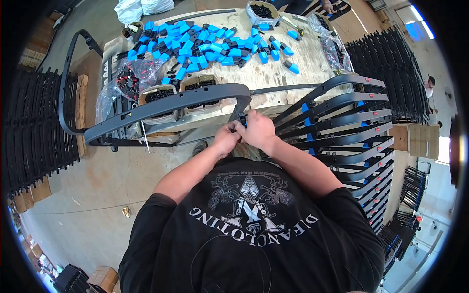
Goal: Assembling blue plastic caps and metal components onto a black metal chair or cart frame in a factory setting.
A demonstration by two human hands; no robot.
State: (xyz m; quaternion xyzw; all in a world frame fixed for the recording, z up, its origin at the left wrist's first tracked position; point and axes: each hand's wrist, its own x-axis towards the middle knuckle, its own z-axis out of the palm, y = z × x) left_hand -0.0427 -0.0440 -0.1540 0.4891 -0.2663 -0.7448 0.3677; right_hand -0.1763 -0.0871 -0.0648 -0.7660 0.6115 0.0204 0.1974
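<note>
A long black bent frame (168,104) with rounded corners crosses in front of me and rests at the near edge of the wooden worktable (303,80). Both hands meet at the lower end of its right-hand bend. My right hand (259,131) is closed round that end, thumb up beside the tube. Just left of it, my left hand (226,139) is pinched closed against the right fingers; whatever lies between its fingertips is hidden. A small dark and blue piece (243,118) shows at the tube end above the fingers, too small to name.
Blue-and-black plastic parts (195,46) are heaped on the table. Boxes of small black pieces (200,91) stand near its front edge, beside a clear bag of red-and-black parts (131,80). Black frames (359,117) are stacked close on my right; more stacks (41,117) stand left.
</note>
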